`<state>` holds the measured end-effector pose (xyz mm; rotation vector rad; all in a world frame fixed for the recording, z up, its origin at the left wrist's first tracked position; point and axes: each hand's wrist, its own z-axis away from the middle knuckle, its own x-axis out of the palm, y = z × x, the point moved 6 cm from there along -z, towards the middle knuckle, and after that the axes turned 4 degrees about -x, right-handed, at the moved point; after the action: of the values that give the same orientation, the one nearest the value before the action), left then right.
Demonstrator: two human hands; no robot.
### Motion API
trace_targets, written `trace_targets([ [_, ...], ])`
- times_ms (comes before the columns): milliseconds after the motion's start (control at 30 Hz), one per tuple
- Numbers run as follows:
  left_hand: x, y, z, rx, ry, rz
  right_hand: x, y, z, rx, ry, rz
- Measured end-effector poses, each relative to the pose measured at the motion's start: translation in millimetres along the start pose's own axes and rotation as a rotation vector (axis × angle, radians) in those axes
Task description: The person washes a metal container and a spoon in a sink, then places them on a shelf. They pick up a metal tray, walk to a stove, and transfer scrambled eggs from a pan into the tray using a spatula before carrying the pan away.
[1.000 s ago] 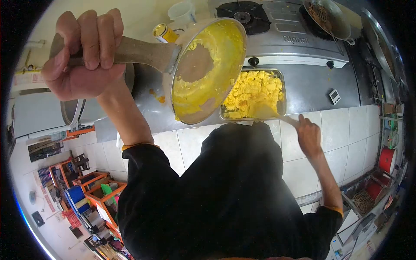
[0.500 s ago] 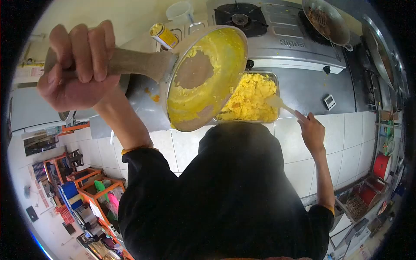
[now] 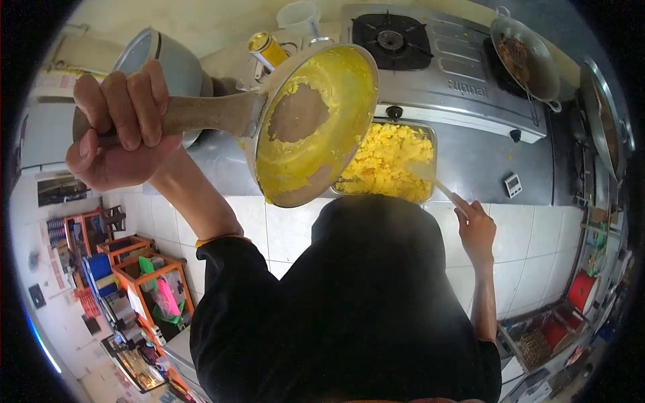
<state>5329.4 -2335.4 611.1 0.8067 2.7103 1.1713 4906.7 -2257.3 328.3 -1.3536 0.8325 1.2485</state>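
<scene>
My left hand is wrapped round the handle of a frying pan, raised and tipped on its side, its inner face smeared with yellow egg. Beside and partly behind the pan, a rectangular metal tray on the counter holds a heap of yellow scrambled egg. My right hand grips a pale spatula, whose blade rests at the right side of the egg and looks blurred.
A gas stove stands behind the tray, with a wok on its right burner. A yellow can, a clear plastic container and a large pot are at the back left. A small timer lies on the right.
The view has shifted, and the large pot shows more at the left. My right hand and the spatula sit slightly lower. The pan remains raised and tipped.
</scene>
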Motion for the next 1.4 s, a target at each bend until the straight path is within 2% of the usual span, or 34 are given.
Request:
trace_targets([
  [33,-1,2,1,0.010,-0.012,0.013,14,6,-5,0.045,-0.055,0.016],
  [100,1,-5,6,0.059,0.093,0.111,28,13,-12,-0.045,0.037,-0.109],
  [133,2,-9,13,0.079,0.357,0.002,48,25,-15,-0.015,-0.118,-0.112],
  [167,-3,-10,16,0.113,0.461,-0.079,52,30,-17,-0.072,-0.064,-0.271],
  [200,-5,-12,17,0.136,0.467,-0.105,44,26,-20,-0.149,-0.032,-0.327],
  [233,-6,-14,15,0.150,0.437,-0.111,50,41,-23,-0.097,-0.044,-0.376],
  [267,-1,-16,9,0.147,0.405,-0.101,47,45,-30,-0.145,-0.035,-0.441],
  [300,8,-14,0,0.087,0.392,0.009,33,31,-35,-0.184,-0.022,-0.516],
  [333,11,-15,-4,0.070,0.396,0.057,-7,-6,-36,-0.102,-0.046,-0.452],
  [367,13,-13,-5,0.062,0.364,0.041,4,-3,-47,-0.163,-0.050,-0.454],
  [467,21,-8,-11,0.061,0.360,0.022,64,42,-52,-0.354,0.024,0.134],
  [633,25,2,-18,0.132,0.471,0.020,53,9,-48,-0.305,-0.090,0.154],
  [733,24,6,-31,0.165,0.549,-0.032,41,8,-48,-0.369,0.038,0.019],
  [800,18,4,-41,0.219,0.631,-0.083,48,16,-45,-0.399,0.024,-0.009],
  [933,10,-9,-72,0.207,0.624,-0.149,62,29,-44,-0.466,0.035,-0.052],
  [1000,9,-16,-88,0.265,0.695,-0.229,40,18,-30,-0.421,0.048,-0.042],
  [1067,-2,-25,-102,0.283,0.691,-0.206,17,7,-34,-0.248,-0.005,-0.353],
  [1133,-30,-33,-111,0.293,0.758,-0.264,24,36,-41,-0.258,0.232,-0.488],
  [1200,-51,-58,-122,0.229,0.904,-0.414,11,52,-36,-0.115,0.243,-0.482],
  [1233,-49,-60,-135,0.327,0.643,0.051,12,66,-31,-0.061,0.329,-0.785],
  [1267,-35,-52,-145,0.304,0.595,-0.152,-15,54,-28,0.021,0.341,-0.655],
  [1400,-33,-85,-161,0.391,0.596,-0.070,-52,53,-18,0.178,0.411,-0.637],
])
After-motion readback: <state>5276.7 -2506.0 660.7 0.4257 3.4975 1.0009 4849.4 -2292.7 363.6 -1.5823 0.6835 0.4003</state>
